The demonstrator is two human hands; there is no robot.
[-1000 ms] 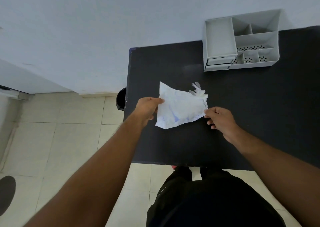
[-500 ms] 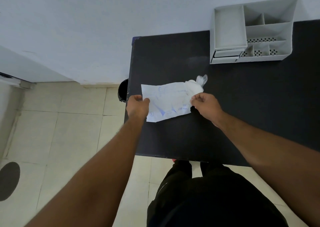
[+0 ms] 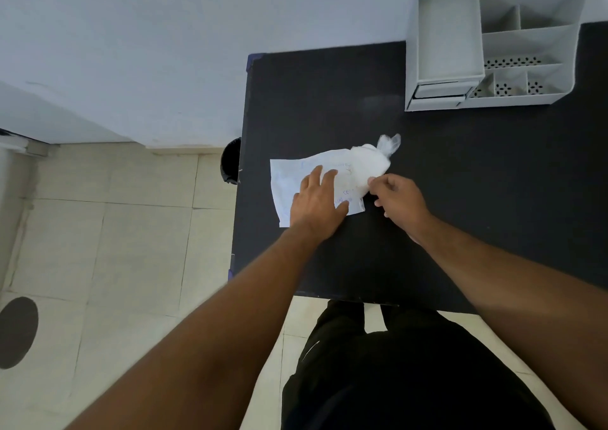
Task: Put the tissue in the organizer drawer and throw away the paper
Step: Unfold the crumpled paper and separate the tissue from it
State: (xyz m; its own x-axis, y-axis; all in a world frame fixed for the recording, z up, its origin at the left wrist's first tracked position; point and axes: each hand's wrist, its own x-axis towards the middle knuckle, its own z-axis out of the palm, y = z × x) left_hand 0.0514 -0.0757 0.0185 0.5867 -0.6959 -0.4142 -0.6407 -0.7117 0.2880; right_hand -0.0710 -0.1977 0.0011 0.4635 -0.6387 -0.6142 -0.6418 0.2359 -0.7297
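Observation:
A white sheet of paper (image 3: 285, 183) with blue print lies flat on the black table (image 3: 477, 206), near its left edge. My left hand (image 3: 317, 206) rests palm down on the paper with its fingers spread. At the paper's right end sits a bunched white tissue (image 3: 371, 164) with a thin translucent tuft sticking out. My right hand (image 3: 399, 199) pinches the lower edge of the tissue with thumb and fingertips. The grey organizer (image 3: 526, 45) stands at the table's back right against the wall, and its small drawer (image 3: 439, 90) at the lower left front is closed.
A black bin (image 3: 230, 160) stands on the tiled floor just left of the table, partly hidden by the table edge. A white wall runs behind the table. My legs in dark trousers (image 3: 394, 364) are at the table's near edge.
The paper, held up between both hands before, now lies flat on the table. My left hand has moved from its left edge onto its top, and my right hand grips the tissue.

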